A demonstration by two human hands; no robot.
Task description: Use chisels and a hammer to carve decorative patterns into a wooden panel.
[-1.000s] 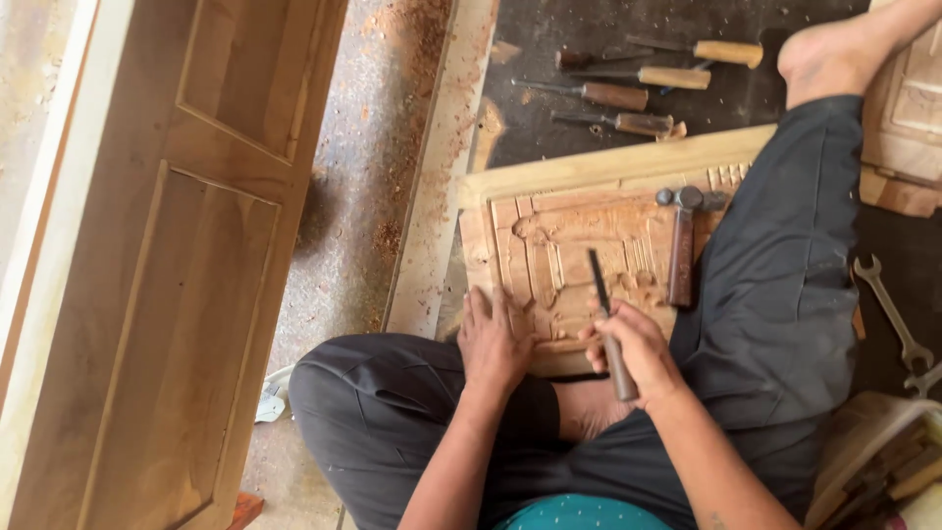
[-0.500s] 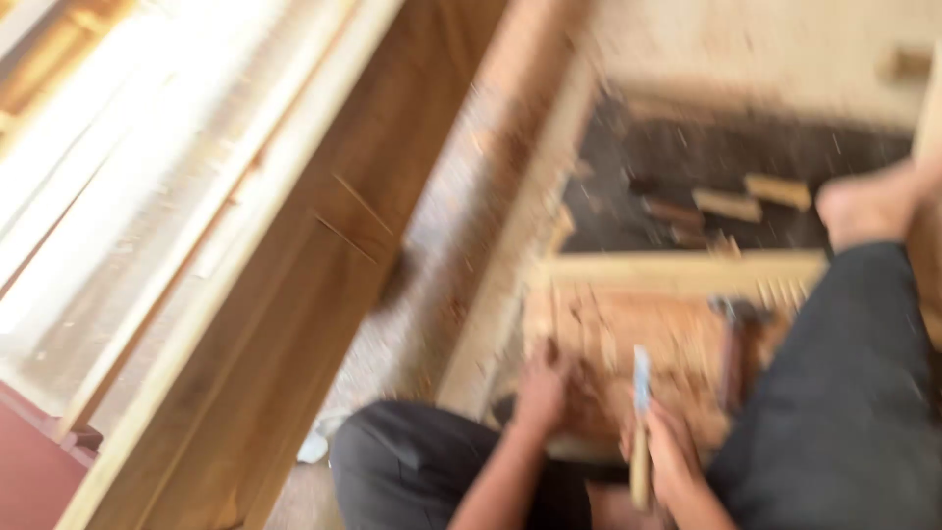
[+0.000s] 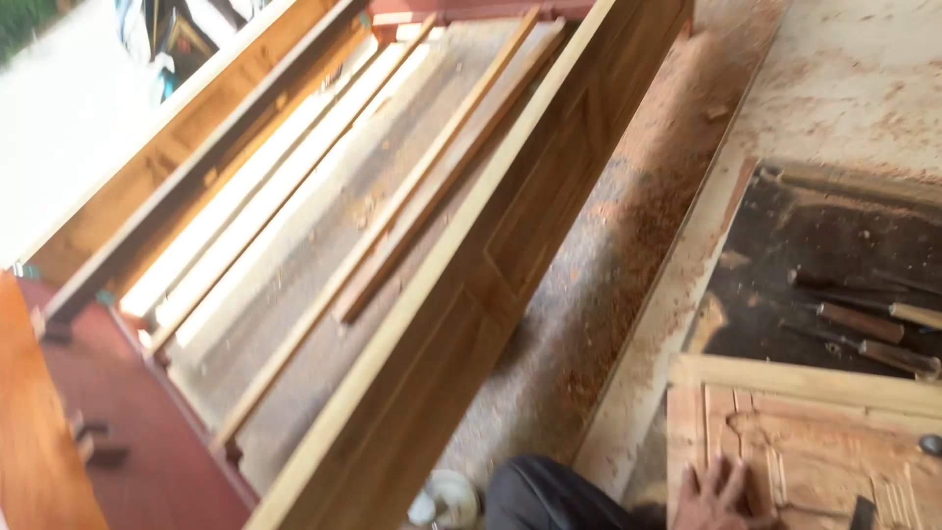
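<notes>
A workshop floor (image 3: 844, 69) of pale concrete fills the view, strewn with reddish sawdust (image 3: 638, 196) that lies thickest along the edge of a long panelled door (image 3: 491, 265) lying on its side and running from the bottom centre to the top. Beyond the door, loose wooden strips (image 3: 432, 186) lie on the ground beside a heavier timber frame (image 3: 186, 157).

At the bottom right, the left hand (image 3: 714, 494) rests flat, fingers spread and holding nothing, on a carved wooden panel (image 3: 805, 442) of light wood with relief work cut into it. The panel lies directly under the palm and reaches away from it to the right and upward. Just right of the hand, at the lower edge of the picture, the dark tip of a chisel (image 3: 862, 512) stands over the panel; the right hand is out of the frame, so its grip cannot be told. Just left of the hand, a knee in dark trousers (image 3: 549, 496) shows, and left of that a small pale round container (image 3: 446, 501).

Above the panel, well away from the hand, a dark mat (image 3: 785, 245) holds several wooden-handled chisels (image 3: 863, 324) lying side by side. The whole picture is somewhat blurred.
</notes>
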